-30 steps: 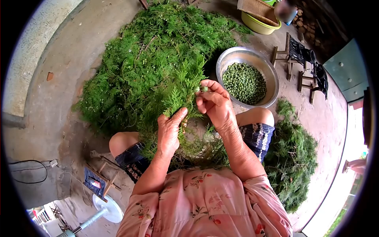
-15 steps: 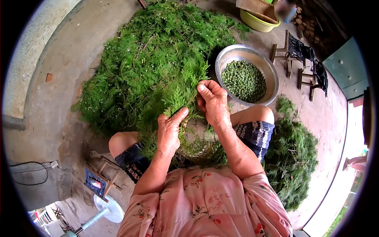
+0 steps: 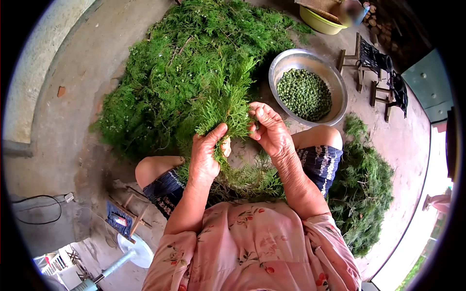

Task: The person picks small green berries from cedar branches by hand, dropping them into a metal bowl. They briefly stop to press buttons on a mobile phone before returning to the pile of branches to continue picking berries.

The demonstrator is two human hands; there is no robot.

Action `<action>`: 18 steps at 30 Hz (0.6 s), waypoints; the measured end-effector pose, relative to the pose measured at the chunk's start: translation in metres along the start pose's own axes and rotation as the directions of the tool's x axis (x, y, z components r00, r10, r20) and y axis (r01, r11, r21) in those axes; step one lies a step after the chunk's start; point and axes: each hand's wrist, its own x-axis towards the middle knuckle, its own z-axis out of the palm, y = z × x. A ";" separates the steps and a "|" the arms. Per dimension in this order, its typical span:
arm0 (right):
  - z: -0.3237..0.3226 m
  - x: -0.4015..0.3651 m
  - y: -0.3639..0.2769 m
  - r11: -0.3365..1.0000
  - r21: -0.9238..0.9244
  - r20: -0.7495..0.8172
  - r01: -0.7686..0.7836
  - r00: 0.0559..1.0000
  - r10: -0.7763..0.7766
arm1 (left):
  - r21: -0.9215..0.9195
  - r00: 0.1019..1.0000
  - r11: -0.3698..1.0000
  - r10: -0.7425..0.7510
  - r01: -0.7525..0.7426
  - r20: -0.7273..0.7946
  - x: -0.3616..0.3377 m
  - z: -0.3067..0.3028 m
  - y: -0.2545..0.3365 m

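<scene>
A leafy green conifer branch, which looks like cypress, is gripped in my left hand, thumb on top and fingers curled round its stems. At the branch's right edge, my right hand has its thumb and fingers drawn together in a pinch. Whatever lies between those fingertips is too small to name. A wide metal basin stands beyond my right hand, partly filled with small round green seed cones. Ahead of both hands spreads a large heap of cut conifer branches.
Another pile of branches lies by my right leg. Small folding stools stand at the right, with a yellow-green tub at the back. A stool and a fan are at lower left.
My right hand has shifted slightly right, apart from my left hand, and its fingers have turned. The branch stands more upright in my left hand. The whole view has shifted a little.
</scene>
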 end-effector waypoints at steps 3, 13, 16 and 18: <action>0.003 -0.002 0.004 0.990 -0.107 0.092 0.090 0.992 -0.081 | 0.038 1.000 0.999 0.024 -0.023 -0.013 0.001 0.000 0.000; 0.004 0.004 0.010 0.873 -0.401 -0.032 0.276 0.949 -0.314 | 0.210 0.990 0.973 0.115 -0.096 -0.082 -0.003 0.010 -0.010; -0.010 0.011 -0.008 0.916 -0.314 -0.245 0.251 0.910 -0.334 | 0.207 0.981 0.970 0.151 -0.123 -0.122 -0.006 0.012 -0.008; -0.018 0.014 -0.018 0.950 -0.074 -0.211 0.303 0.927 -0.312 | 0.236 0.973 0.955 0.205 -0.177 -0.103 -0.007 0.010 -0.006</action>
